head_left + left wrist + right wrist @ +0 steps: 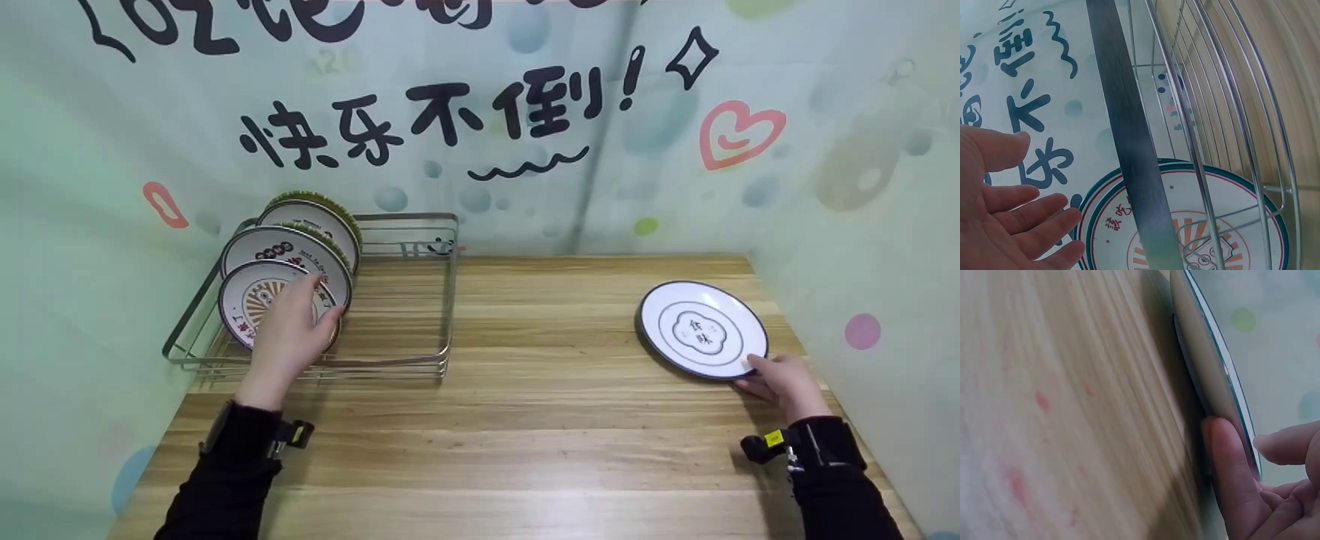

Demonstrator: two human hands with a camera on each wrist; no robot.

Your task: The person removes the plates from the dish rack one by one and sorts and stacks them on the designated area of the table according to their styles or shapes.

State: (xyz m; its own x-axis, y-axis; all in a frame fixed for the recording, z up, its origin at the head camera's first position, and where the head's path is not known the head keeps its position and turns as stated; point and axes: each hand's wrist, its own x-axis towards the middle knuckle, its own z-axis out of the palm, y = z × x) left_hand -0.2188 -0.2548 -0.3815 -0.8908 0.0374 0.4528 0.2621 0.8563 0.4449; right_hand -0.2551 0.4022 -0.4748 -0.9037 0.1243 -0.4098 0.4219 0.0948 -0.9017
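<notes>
My left hand point(291, 330) hovers in front of the foremost plate point(238, 311), a white one with a dark rim and an orange sunburst, upright in the wire dish rack point(448, 300). In the left wrist view its fingers are spread and relaxed, the fingertips point(1075, 216) right at the plate's edge, with nothing in its grasp. On the right, my right hand point(787, 381) pinches the near right rim of a white plate point(667, 319) with a dark edge and a central emblem. Its thumb is on top, its fingers beneath; the plate tilts close over the table.
Behind the foremost plate, a second plate point(240, 244) and a third plate point(281, 214) lean in the rack's left part, green fringed edges behind them. The wooden table point(540, 390) ends at a printed cloth backdrop point(525, 210) at the back and sides.
</notes>
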